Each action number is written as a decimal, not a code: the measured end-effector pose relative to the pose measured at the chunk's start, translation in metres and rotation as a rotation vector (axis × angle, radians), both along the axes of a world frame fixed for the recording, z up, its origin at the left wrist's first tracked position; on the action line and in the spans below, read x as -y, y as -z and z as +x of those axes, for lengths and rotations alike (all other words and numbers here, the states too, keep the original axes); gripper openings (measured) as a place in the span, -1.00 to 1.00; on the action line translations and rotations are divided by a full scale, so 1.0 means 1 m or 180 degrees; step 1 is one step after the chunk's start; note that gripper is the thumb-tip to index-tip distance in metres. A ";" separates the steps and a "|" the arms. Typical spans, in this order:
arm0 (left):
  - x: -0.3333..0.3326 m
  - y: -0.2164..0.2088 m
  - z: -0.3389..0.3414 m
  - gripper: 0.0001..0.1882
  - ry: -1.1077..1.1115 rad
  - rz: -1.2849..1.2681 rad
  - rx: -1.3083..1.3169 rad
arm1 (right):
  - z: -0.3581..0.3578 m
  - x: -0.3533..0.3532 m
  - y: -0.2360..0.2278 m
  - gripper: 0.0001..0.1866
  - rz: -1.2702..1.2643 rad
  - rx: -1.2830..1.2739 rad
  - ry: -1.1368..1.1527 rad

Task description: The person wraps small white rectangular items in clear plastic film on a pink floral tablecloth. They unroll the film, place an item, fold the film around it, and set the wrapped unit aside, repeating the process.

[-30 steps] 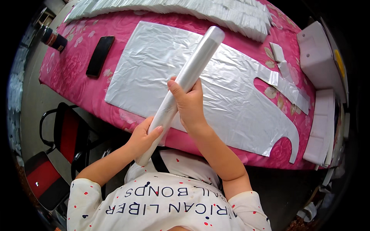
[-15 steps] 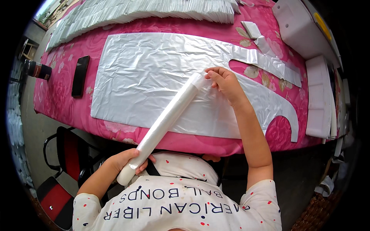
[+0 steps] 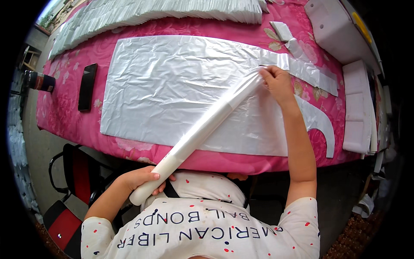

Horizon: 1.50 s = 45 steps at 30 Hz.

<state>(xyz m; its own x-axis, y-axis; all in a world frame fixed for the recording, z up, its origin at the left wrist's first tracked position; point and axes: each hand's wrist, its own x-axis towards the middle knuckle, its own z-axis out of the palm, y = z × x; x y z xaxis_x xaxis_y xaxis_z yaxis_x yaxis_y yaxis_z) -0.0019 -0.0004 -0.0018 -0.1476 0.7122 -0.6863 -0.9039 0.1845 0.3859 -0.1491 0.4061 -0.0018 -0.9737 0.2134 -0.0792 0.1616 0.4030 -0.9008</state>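
Film roll (image 3: 189, 141) slants over silvery sheet (image 3: 159, 82); phone (image 3: 87, 87) left, white stack (image 3: 159, 12) beyond

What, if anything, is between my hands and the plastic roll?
Nothing visible: the left hand grips the near end of the plastic roll, and the right hand pinches thin plastic at its far end. The silvery sheet lies beneath; the phone is off to the left.

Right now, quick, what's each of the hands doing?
Left hand: closed around the near end of the white roll.
Right hand: closed, pinching thin plastic film at the roll's far end.
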 end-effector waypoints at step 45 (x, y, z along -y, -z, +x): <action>-0.123 0.015 -0.026 -0.19 0.2504 -0.0441 -0.6739 | 0.106 0.074 -0.019 -0.47 0.1993 -0.0917 -0.1779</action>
<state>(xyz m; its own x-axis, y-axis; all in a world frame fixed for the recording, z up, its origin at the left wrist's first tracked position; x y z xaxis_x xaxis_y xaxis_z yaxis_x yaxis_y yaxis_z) -0.0281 0.1226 -0.0166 -0.3011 0.9535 -0.0098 0.8948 0.2861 0.3428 -0.0432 0.3326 0.0174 -0.9127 -0.3772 0.1569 -0.4053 0.7877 -0.4639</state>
